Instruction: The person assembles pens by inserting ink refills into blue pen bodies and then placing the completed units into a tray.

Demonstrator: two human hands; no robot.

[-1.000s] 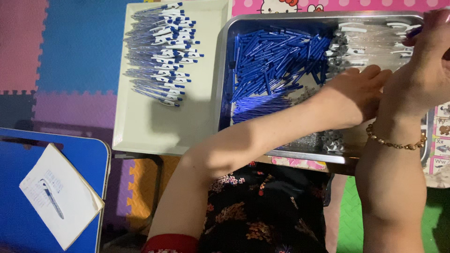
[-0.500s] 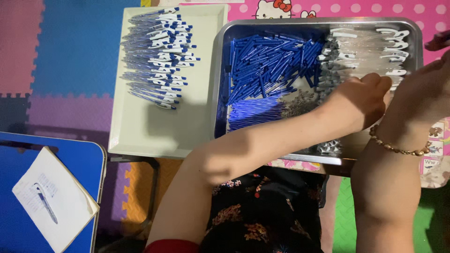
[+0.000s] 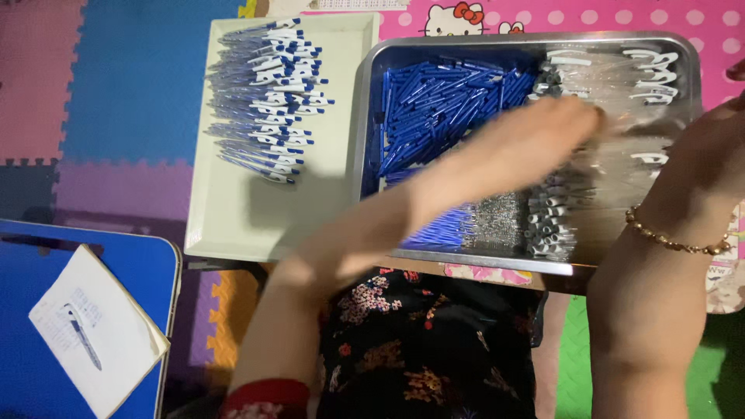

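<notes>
Left hand [image 3: 543, 136] blurred over metal tray [image 3: 372, 116], probably reaching the clear barrels [image 3: 613, 85]; grip unreadable. Right hand [image 3: 710, 151]: cannot tell. Pick one barrel cleanly.

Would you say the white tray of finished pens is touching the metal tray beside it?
Touching: the head view shows the white tray and the metal tray edge to edge, with no gap visible along their shared side.

The metal tray [image 3: 372, 116] sits right of the pen tray [image 3: 233, 225] (edges touching); notepad [image 3: 101, 341] lies left.
</notes>
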